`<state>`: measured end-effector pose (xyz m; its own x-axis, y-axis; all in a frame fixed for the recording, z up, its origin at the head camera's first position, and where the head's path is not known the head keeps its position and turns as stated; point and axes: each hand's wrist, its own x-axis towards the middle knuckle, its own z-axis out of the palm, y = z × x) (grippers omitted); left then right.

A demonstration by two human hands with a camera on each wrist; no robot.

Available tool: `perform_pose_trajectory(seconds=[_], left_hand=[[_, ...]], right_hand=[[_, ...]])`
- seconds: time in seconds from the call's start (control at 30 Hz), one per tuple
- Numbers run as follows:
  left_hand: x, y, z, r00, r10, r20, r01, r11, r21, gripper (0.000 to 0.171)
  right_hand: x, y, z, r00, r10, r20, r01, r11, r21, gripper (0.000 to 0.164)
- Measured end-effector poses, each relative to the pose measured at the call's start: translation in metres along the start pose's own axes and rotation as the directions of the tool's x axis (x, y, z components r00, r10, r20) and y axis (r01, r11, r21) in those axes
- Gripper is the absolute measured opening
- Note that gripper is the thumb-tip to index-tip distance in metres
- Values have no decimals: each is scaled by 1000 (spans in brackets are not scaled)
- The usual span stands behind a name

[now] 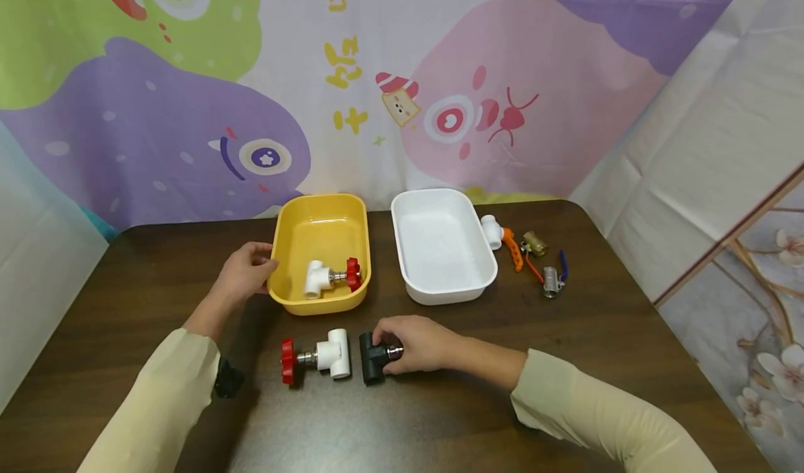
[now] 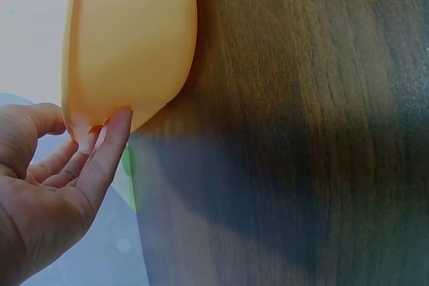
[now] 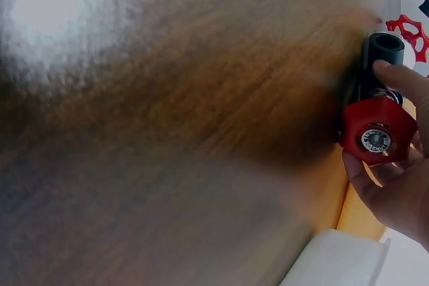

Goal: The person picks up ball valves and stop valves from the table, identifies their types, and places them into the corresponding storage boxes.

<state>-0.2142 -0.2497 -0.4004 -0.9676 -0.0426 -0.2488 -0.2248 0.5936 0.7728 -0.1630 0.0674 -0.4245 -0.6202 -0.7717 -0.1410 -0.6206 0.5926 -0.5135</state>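
My left hand [image 1: 243,275] pinches the rim of the yellow basin [image 1: 319,230] at its left side; in the left wrist view the thumb and fingers sit on either side of the basin wall [image 2: 134,45]. My right hand [image 1: 422,345] grips a black tee-shaped stop valve [image 1: 373,358] by its stem end, low over the table. The valve's red handwheel [image 3: 379,132] shows in the right wrist view but is hidden under the hand from above. Left of it on the table lies a white stop valve [image 1: 333,354] with a red handwheel. A similar white valve [image 1: 317,278] lies inside the yellow basin.
A white basin [image 1: 441,239] stands right of the yellow one. Beyond it lie a white valve [image 1: 493,231] with an orange lever, a brass ball valve [image 1: 535,243] with a red lever and a steel one [image 1: 551,283] with a blue lever. A patterned curtain [image 1: 352,159] hangs behind the table.
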Motion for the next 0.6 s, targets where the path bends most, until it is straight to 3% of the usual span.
perform_pose_trajectory(seconds=[0.6], left_hand=[[0,1,0,1000,-9,-4,9,1000,-12,49]], right_hand=[[0,-1,4,1000,-23,-11,23,1000,-3,33]])
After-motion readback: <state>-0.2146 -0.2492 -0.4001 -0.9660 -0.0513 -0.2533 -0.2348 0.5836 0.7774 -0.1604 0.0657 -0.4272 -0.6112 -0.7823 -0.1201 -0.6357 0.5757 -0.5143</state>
